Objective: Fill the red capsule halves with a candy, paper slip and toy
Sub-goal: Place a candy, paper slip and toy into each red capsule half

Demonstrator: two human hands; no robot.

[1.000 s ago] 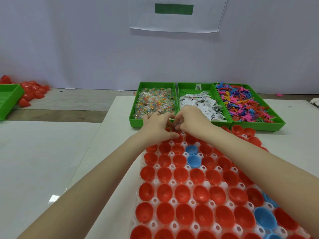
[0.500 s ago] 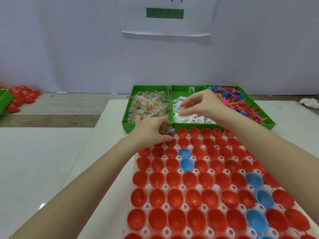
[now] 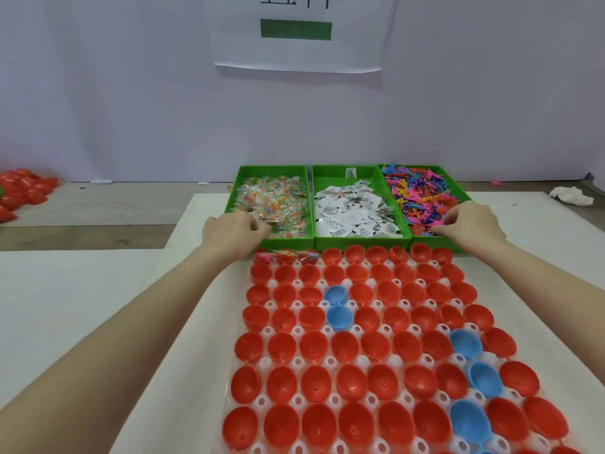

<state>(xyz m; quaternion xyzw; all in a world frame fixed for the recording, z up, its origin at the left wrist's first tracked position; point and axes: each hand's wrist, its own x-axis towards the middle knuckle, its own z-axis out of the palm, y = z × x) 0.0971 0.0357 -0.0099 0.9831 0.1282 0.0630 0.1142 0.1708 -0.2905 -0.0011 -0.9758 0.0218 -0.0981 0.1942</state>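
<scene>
Step in hand, as judged: picking the next set of fillings from the trays; only the upper-left cells of the rack show contents.

Left to right:

- Loose red shells (image 3: 23,191), a heap at the far left edge; count not readable.
- Left hand (image 3: 234,232), centre-left of frame, fingers curled into the near corner of the candy tray (image 3: 240,185); it seems to be pinching a wrapped candy (image 3: 265,219), though the grip itself is partly hidden.
- Slip tray (image 3: 327,178), centre, holding a pile of paper slips (image 3: 352,213); untouched by either hand.
- Toy tray (image 3: 456,191), centre-right, heaped with coloured toys (image 3: 422,194).
- Right hand (image 3: 471,226), fingers bent into the near end of that tray, fingertips among the toys; whether one is gripped I cannot tell.
- Rack (image 3: 327,330), lower half of frame, on the white tabletop (image 3: 65,306): three green trays; red capsule halves (image 3: 350,381) in eight visible rows, some sixty; five blue halves (image 3: 339,316); about three filled cells (image 3: 284,255) in the top row.
- Crumpled white tissue (image 3: 571,195), one, far right.

Next move calls for carrying candy and toy to the next bare red half in the top row, then fetching a slip.
</scene>
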